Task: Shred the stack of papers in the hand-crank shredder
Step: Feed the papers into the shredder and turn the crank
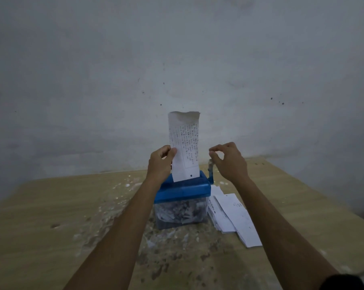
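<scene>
My left hand (160, 162) pinches the paper strip (184, 147) upright in the shredder (183, 190) slot; my right hand (229, 160) grips the crank (210, 171) beside it.

Left hand (160, 162) pinches a paper strip (184, 147) standing in the blue shredder (183, 190) mid-frame, right hand (229, 160) grips the crank (210, 171), paper stack (231, 216) lower right.

Crank knob (212, 159) behind fingers
</scene>
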`<state>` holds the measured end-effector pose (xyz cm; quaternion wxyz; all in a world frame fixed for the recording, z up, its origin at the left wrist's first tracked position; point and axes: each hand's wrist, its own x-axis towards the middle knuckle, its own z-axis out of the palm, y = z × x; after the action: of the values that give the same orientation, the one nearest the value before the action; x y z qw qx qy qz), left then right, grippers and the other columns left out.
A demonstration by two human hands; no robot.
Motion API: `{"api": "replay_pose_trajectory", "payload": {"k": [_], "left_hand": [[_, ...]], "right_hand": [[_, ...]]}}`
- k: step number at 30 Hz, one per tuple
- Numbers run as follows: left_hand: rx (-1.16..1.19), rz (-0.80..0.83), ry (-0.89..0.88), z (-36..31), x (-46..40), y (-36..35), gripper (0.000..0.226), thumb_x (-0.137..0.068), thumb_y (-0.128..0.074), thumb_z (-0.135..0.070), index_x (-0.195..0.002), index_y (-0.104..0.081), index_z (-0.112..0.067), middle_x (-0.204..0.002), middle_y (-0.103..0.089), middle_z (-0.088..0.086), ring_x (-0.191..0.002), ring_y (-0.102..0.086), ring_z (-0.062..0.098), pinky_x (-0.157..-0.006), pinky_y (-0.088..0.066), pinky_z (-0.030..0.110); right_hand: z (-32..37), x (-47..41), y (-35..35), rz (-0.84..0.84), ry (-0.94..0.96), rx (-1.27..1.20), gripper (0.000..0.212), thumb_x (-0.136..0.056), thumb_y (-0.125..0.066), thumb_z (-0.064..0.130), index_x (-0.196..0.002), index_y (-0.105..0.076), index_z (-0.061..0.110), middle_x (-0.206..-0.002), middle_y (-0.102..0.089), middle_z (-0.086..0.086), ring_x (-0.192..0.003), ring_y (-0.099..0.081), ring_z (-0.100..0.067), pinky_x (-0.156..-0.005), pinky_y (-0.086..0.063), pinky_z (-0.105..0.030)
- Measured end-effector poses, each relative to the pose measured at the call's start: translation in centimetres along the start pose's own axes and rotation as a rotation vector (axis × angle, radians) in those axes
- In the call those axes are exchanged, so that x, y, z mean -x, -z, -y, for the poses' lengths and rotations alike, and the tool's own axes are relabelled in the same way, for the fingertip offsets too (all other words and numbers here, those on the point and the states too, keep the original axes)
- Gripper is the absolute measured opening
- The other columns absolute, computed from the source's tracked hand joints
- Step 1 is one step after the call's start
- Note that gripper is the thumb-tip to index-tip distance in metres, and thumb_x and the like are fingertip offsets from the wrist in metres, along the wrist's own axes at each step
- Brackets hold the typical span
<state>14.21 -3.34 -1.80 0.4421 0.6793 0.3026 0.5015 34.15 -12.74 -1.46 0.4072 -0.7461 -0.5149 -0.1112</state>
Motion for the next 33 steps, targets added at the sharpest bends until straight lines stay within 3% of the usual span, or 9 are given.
{"api": "replay_pose_trajectory", "payload": {"k": [4,8,12,17,24,29,33], "left_hand": [[-0.025,-0.006,-0.044,0.6,-0.1,-0.3,0.02,-0.103,-0.055,-0.028,-0.088,-0.067,-0.027,-0.102,-0.073,-0.007,-0.098,-0.068,0.021,-0.09,-0.057,0.051],[-0.028,-0.041,-0.08,0.8,-0.2,-0.2,0.021,-0.104,-0.053,-0.028,-0.087,-0.066,-0.029,-0.103,-0.072,-0.007,-0.097,-0.068,0.017,-0.087,-0.059,0.046],[-0.023,-0.015,-0.088,0.8,-0.5,-0.4,0.018,-0.104,-0.053,-0.03,-0.092,-0.066,-0.025,-0.107,-0.071,-0.006,-0.099,-0.068,0.02,-0.083,-0.061,0.04],[-0.031,0.008,-0.082,0.8,-0.3,-0.5,0.018,-0.103,-0.054,-0.028,-0.095,-0.067,-0.019,-0.105,-0.071,-0.007,-0.099,-0.068,0.019,-0.084,-0.061,0.041],[-0.111,0.019,-0.092,1.1,0.2,0.1,0.024,-0.104,-0.052,-0.028,-0.089,-0.064,-0.014,-0.1,-0.071,0.001,-0.094,-0.068,0.027,-0.08,-0.059,0.052],[-0.235,0.041,-0.116,1.4,0.5,0.5,0.027,-0.105,-0.049,-0.027,-0.094,-0.062,-0.006,-0.1,-0.068,-0.003,-0.089,-0.066,0.023,-0.073,-0.061,0.034],[-0.308,0.075,-0.09,2.1,0.5,0.7,0.033,-0.105,-0.048,-0.031,-0.089,-0.058,-0.004,-0.097,-0.068,0.002,-0.085,-0.064,0.024,-0.076,-0.056,0.043]], "right_hand": [[-1.3,0.1,-0.6,0.04,0.002,0.04,0.027,-0.098,-0.046,0.046,-0.114,-0.064,0.032,-0.12,-0.055,0.002,-0.087,-0.05,-0.008,-0.076,-0.044,-0.028],[-2.1,0.0,-1.1,0.091,0.058,0.016,0.033,-0.1,-0.038,0.044,-0.098,-0.065,0.025,-0.096,-0.066,0.001,-0.079,-0.058,-0.013,-0.069,-0.05,-0.031],[-2.6,0.0,-1.8,0.113,0.045,0.021,0.041,-0.101,-0.033,0.048,-0.086,-0.061,0.023,-0.074,-0.063,0.002,-0.066,-0.059,-0.014,-0.065,-0.055,-0.037],[-2.4,0.0,-1.9,0.128,0.053,0.029,0.038,-0.102,-0.033,0.047,-0.085,-0.058,0.024,-0.074,-0.062,0.002,-0.065,-0.057,-0.011,-0.057,-0.045,-0.025],[-2.6,0.0,-2.5,0.12,0.048,-0.031,0.042,-0.101,-0.03,0.049,-0.083,-0.057,0.023,-0.073,-0.062,0.002,-0.066,-0.058,-0.014,-0.068,-0.055,-0.037],[-2.6,0.0,-3.1,0.162,0.035,-0.097,0.046,-0.101,-0.023,0.051,-0.086,-0.056,0.023,-0.081,-0.066,0.002,-0.074,-0.063,-0.015,-0.073,-0.055,-0.037],[-2.4,-0.3,-3.2,0.182,0.052,-0.141,0.046,-0.105,-0.024,0.041,-0.075,-0.055,0.024,-0.072,-0.062,0.007,-0.07,-0.06,-0.011,-0.066,-0.047,-0.024]]}}
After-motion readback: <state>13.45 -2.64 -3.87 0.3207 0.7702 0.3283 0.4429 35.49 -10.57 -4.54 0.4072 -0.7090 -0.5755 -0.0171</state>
